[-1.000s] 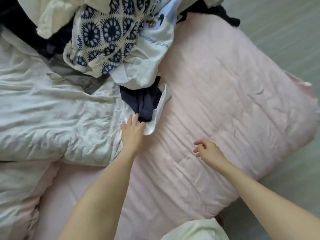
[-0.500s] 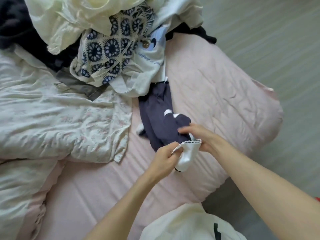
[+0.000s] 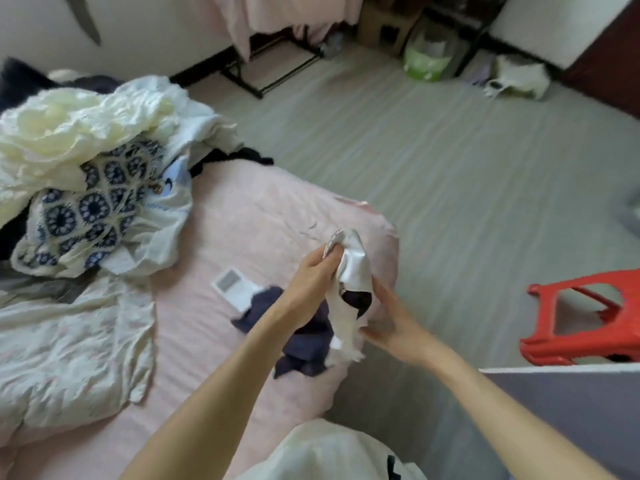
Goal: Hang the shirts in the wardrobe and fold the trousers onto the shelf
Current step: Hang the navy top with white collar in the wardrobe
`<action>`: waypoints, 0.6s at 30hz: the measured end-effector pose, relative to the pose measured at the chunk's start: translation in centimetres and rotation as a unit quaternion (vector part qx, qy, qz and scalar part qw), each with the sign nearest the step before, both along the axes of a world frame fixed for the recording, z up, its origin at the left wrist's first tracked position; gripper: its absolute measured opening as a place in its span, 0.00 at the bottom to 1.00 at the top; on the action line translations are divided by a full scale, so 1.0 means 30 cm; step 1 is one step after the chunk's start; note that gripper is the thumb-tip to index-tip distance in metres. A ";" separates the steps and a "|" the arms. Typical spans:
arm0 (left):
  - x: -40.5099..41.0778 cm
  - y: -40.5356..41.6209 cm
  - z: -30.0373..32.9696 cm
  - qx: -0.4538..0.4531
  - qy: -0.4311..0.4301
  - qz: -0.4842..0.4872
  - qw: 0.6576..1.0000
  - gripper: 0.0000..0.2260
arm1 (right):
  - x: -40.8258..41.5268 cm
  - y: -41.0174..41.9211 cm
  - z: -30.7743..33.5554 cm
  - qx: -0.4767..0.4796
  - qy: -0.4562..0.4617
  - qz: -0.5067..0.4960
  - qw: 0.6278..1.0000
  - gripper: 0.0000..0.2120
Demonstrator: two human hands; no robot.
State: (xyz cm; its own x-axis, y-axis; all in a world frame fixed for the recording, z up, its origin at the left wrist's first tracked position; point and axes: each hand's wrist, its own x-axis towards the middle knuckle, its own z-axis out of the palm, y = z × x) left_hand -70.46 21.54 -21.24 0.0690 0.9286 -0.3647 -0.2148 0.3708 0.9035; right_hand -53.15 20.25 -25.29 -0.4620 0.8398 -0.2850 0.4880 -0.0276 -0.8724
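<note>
A pink bed [image 3: 221, 341] fills the left and middle of the view, seen from above by a person standing at its near right corner. The bed's right edge curves from the far side down toward the person; beyond it lies a wide stretch of pale striped floor [image 3: 450, 174], open up to the far wall.

One garment [image 3: 349, 292], white with a dark navy part, is held up just above the bed's right edge. The left hand [image 3: 313, 277] grips its upper white part, fingers curled round a bunched, lace-trimmed edge. The right hand [image 3: 389, 323] holds the lower white part from the right side, fingers reaching across the cloth; the image is blurred here and the exact grip is hard to make out. The navy part hangs between and below the two hands, trailing onto the bed.

One white remote control [image 3: 232, 285] lies flat on the bed just left of the garment, partly covered by the navy cloth.

At the bed's far left corner sits one heap of clothes [image 3: 97, 174]: cream cloth on top, a navy-and-white crochet piece below it, white cloth beside it and dark cloth behind. A pale floral duvet [image 3: 69, 341] covers the bed's left edge.

On the floor to the right stands one red plastic stool [image 3: 585, 323], well apart from the bed. A black rack [image 3: 270, 67] draped with pink cloth stands by the far wall.
</note>
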 end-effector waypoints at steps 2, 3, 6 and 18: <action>0.164 0.003 0.133 0.022 -0.049 -0.047 0.997 0.11 | 0.147 -0.038 0.073 0.047 -0.006 -0.066 0.997 0.32; 0.172 0.014 0.156 0.027 -0.059 -0.049 0.997 0.11 | 0.160 -0.025 0.075 0.036 -0.028 -0.096 0.994 0.27; 0.326 0.025 0.260 0.048 0.008 -0.083 0.995 0.13 | 0.365 -0.061 0.148 0.066 -0.113 -0.170 0.977 0.07; 1.007 -0.072 0.321 0.170 0.194 -0.183 0.949 0.15 | 1.185 -0.509 0.333 0.125 -0.414 -0.299 0.851 0.06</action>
State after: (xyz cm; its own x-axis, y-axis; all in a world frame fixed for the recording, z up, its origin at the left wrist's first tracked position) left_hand -40.25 19.37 -11.61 0.3308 0.9369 -0.1129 0.2458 0.0300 0.9689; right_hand -17.61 4.99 -15.29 0.3409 0.9364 -0.0830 0.9019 -0.3507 -0.2521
